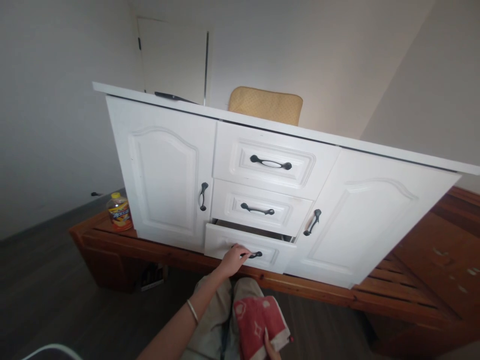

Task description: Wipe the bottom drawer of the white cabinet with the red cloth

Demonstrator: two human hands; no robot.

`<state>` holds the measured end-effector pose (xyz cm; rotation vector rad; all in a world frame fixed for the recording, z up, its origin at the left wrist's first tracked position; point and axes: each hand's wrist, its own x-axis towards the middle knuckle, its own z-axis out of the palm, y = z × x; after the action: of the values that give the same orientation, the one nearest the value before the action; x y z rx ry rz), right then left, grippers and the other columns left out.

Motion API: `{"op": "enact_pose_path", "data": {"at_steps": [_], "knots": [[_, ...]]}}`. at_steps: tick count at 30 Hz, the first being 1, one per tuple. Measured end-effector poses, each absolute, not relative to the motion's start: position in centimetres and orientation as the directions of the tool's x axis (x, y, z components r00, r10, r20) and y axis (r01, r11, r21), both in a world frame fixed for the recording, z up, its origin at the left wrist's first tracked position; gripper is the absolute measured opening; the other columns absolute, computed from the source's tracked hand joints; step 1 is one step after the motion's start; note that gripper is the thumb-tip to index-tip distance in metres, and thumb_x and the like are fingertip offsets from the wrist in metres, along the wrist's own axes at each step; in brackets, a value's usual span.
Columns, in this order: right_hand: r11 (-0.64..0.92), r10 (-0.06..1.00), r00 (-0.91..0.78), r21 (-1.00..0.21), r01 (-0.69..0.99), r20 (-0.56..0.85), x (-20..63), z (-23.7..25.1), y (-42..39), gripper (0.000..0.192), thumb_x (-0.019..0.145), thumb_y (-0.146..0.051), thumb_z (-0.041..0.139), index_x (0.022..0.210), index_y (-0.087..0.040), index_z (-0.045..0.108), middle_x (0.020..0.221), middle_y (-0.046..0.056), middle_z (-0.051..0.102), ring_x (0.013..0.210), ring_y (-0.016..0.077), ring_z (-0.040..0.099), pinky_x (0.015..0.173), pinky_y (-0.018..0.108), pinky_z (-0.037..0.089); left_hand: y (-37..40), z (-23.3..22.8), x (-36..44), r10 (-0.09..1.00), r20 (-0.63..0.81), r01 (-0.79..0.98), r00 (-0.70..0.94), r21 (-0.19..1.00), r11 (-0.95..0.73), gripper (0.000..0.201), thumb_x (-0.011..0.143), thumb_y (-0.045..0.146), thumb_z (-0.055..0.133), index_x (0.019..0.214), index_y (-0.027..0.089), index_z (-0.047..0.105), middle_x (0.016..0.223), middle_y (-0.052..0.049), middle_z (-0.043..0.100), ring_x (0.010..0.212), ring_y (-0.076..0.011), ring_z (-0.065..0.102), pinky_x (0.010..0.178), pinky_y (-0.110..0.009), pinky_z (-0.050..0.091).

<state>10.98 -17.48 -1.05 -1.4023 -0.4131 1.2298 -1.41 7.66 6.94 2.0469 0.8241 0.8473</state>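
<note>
Operator: What do my hands have hold of?

Observer: Your left grip [233,261] has its fingers curled around the left part of the black handle [257,254] on the bottom drawer [249,241]; I can't tell how hard you're squeezing. Your right grip [271,348] holds the red-and-white patterned cloth [258,320], thumb laid along it. Its other fingers are mostly hidden, so I can't say how far they close.

Operator: Which step am I on?

Observer: Working the drawer, I'd judge. It stands a little proud of the white cabinet [277,187], with a dark gap along its top edge. One view can't settle whether you're pulling or pushing.

Operator: What does the next move call for?

Observer: Probably a straight, even motion. Your hold sits toward one end of the handle, so the drawer could skew. The cloth is best carried clear of the drawer front.

Operator: And my pose?

Observer: Your left forearm slants up from the lower left, bracelet [192,311] near the wrist, back of the hand uppermost. Your right sits low, the cloth over your trousers [249,286]. Farther out, the wooden bench [318,295] carries the cabinet and a yellow-capped bottle [120,213].
</note>
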Motion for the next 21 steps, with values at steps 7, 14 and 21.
{"op": "enact_pose_path", "data": {"at_steps": [7, 14, 21], "knots": [[-0.422, 0.695, 0.456, -0.829, -0.368, -0.556, 12.4, -4.9, -15.2, 0.071, 0.016, -0.069, 0.085, 0.078, -0.036, 0.074, 0.100, 0.006, 0.082, 0.132, 0.0458, 0.064, 0.097, 0.063, 0.058, 11.4, 6.6, 0.2, 0.760, 0.312, 0.233, 0.570, 0.826, -0.514, 0.037, 0.096, 0.048, 0.060, 0.098, 0.019, 0.083, 0.105, -0.011, 0.081, 0.107, -0.0271, 0.064, 0.102, -0.039, 0.045], [-0.323, 0.797, 0.359, -0.845, -0.427, -0.486, 12.5, -4.8, -14.7, 0.091, 0.021, -0.065, 0.090, 0.106, -0.037, 0.078, 0.125, 0.007, 0.079, 0.138, 0.0421, 0.061, 0.101, 0.062, 0.058, 9.0, 7.2, -0.8, 0.785, 0.347, 0.180, 0.513, 0.851, -0.493, 0.037, 0.097, 0.048, 0.058, 0.108, 0.022, 0.081, 0.121, -0.010, 0.077, 0.120, -0.0260, 0.063, 0.108, -0.039, 0.047], [-0.177, 0.856, 0.362, -0.867, -0.466, -0.369, 10.9, -5.8, -16.1, 0.074, 0.040, -0.075, 0.086, 0.102, -0.035, 0.080, 0.093, 0.004, 0.083, 0.114, 0.0433, 0.075, 0.099, 0.064, 0.058, 2.1, 0.7, -7.1, 0.905, 0.160, 0.335, 0.394, 0.892, -0.303, 0.047, 0.099, 0.054, 0.045, 0.096, 0.022, 0.078, 0.105, -0.011, 0.078, 0.105, -0.0263, 0.068, 0.100, -0.039, 0.050]]}}
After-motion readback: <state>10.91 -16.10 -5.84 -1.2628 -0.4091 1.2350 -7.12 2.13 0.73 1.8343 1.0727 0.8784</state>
